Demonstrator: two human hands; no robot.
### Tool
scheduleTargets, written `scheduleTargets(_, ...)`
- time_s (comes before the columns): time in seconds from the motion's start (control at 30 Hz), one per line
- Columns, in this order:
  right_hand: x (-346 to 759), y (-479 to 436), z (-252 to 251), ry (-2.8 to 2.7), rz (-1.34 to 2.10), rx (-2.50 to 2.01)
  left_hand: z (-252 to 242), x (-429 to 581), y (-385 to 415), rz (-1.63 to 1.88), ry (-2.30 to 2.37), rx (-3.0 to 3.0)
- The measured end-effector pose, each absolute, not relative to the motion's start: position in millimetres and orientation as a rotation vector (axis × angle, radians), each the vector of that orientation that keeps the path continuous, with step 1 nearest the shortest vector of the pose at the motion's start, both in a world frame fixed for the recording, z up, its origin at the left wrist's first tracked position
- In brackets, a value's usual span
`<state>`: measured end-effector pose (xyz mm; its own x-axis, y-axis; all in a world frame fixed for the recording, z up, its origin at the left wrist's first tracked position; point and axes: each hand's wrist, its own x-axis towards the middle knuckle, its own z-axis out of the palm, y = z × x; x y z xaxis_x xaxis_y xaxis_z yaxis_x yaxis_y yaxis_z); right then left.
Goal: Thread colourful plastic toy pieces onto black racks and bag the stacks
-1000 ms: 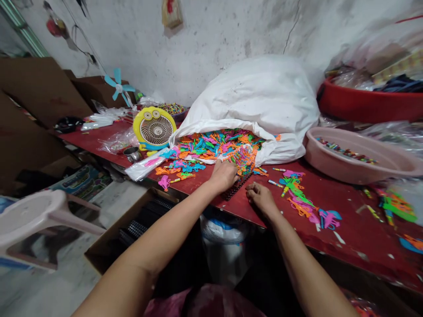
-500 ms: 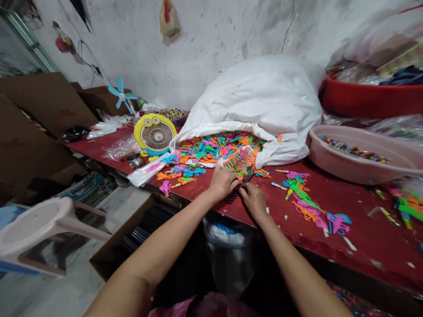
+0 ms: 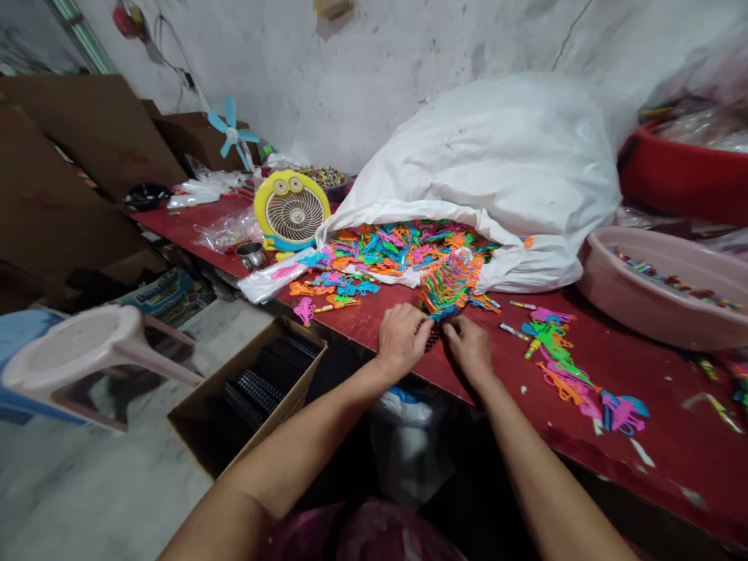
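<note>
Between my hands on the red table [image 3: 374, 319] sits a dark perforated tray [image 3: 433, 336]. Rows of small colourful plastic toy pieces [image 3: 447, 284] stand packed along its far part. My left hand [image 3: 403, 340] is closed at the tray's near left side, thumb and fingers by a blue piece. On the right side, my right hand [image 3: 469, 348] has its fingers curled against the tray; its fingertips are partly hidden. Just behind, a white sack [image 3: 496, 164] lies with its mouth towards me, full of loose toy pieces [image 3: 379, 245] in orange, green, pink and blue.
More toy pieces [image 3: 564, 362] are scattered to the right, near a pink basin [image 3: 654, 304]. At the left stand a yellow fan [image 3: 295, 210], a metal cup [image 3: 251, 255] and plastic bags [image 3: 274, 279]. Below the table edge is a cardboard box [image 3: 298, 393] of black trays, beside a stool [image 3: 87, 351].
The view has shifted, so the table's contents appear further right and the box shows more. Both hands stay at the tray, with its packed rows showing more clearly.
</note>
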<state>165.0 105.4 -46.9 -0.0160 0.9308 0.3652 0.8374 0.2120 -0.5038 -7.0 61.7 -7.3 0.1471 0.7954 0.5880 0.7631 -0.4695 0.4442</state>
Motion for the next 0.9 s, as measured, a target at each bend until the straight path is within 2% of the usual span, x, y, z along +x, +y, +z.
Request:
scheduleTargets(0.13,171,109,-42,-1.905,0.235,-1.605,-52,-8,49,0.991,1.412,2.471)
scheduleTargets(0.23,176,110,-39,-1.883,0.306,-1.606,-65,-7,47,0.865,1.428,2.484)
scheduleTargets(0.67,180,88,-41,-1.526,0.578,-1.585,-58,-22,24,0.849,1.384,2.555)
scheduleTargets(0.9,177,78,-41,-1.511,0.714,-1.488,-57,-25,22,0.839,1.361,2.543)
